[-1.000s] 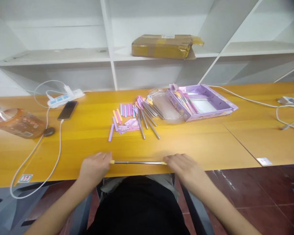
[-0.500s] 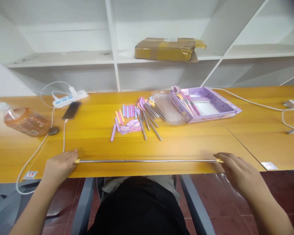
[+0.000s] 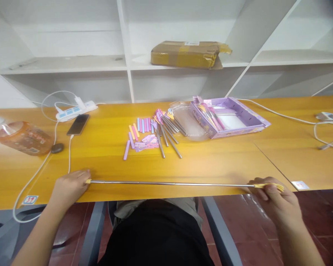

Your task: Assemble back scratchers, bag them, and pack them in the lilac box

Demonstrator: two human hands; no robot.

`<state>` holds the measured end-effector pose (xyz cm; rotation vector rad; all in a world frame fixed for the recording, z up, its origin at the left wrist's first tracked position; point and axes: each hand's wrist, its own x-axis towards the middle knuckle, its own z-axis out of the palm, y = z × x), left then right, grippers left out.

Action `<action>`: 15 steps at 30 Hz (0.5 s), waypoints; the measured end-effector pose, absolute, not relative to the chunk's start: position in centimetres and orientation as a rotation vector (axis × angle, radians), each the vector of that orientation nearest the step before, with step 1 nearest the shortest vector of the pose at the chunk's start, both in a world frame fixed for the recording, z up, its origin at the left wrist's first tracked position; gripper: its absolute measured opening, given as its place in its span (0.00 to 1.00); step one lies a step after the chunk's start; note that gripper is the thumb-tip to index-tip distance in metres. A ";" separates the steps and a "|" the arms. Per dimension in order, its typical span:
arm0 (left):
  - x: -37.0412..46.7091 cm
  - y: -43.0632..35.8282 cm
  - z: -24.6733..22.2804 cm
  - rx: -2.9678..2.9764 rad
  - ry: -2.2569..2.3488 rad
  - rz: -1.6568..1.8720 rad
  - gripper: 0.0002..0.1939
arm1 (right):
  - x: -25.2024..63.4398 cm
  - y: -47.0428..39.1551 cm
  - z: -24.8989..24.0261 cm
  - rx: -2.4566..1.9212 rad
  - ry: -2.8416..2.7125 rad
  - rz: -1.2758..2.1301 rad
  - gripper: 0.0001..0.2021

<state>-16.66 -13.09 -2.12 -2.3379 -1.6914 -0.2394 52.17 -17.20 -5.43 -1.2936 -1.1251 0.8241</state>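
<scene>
A telescopic back scratcher (image 3: 169, 183) is stretched out long between my two hands, over the table's front edge. My left hand (image 3: 71, 186) is closed round its yellow grip, of which only a short end shows. At the other end my right hand (image 3: 279, 199) grips the yellow claw head (image 3: 262, 185), the thumb lying across it. Beyond the rod lies a heap of shorter back scratchers (image 3: 168, 127) with metal shafts and coloured claw heads. Beside the heap are several coloured grip sleeves (image 3: 145, 125) and small printed cards (image 3: 147, 142).
A purple display box (image 3: 238, 130) with packed pieces stands behind on the right, beside clear plastic (image 3: 187, 120). To the left are a bottle (image 3: 24, 137), a phone (image 3: 78, 125), a power strip (image 3: 77, 111) and cables. A taped carton (image 3: 185, 55) rests on the shelf.
My right hand has turned over and now shows the yellow claw head that it covered before. The rod reaches slightly farther right. My left hand keeps its hold.
</scene>
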 end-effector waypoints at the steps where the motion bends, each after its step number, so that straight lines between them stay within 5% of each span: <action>1: -16.7 -13.0 -2.1 -2.334 -1.700 -0.236 0.14 | 51.9 -17.1 -5.4 -1.307 -1.077 0.865 0.27; 8: -15.0 -11.7 -1.2 -2.251 -1.777 -0.058 0.13 | 49.1 -15.5 -4.3 -1.349 -0.891 0.896 0.31; 15: -2.2 -11.1 -0.2 -2.388 -1.892 0.081 0.15 | 37.5 -12.7 -3.1 -1.226 -0.929 1.109 0.31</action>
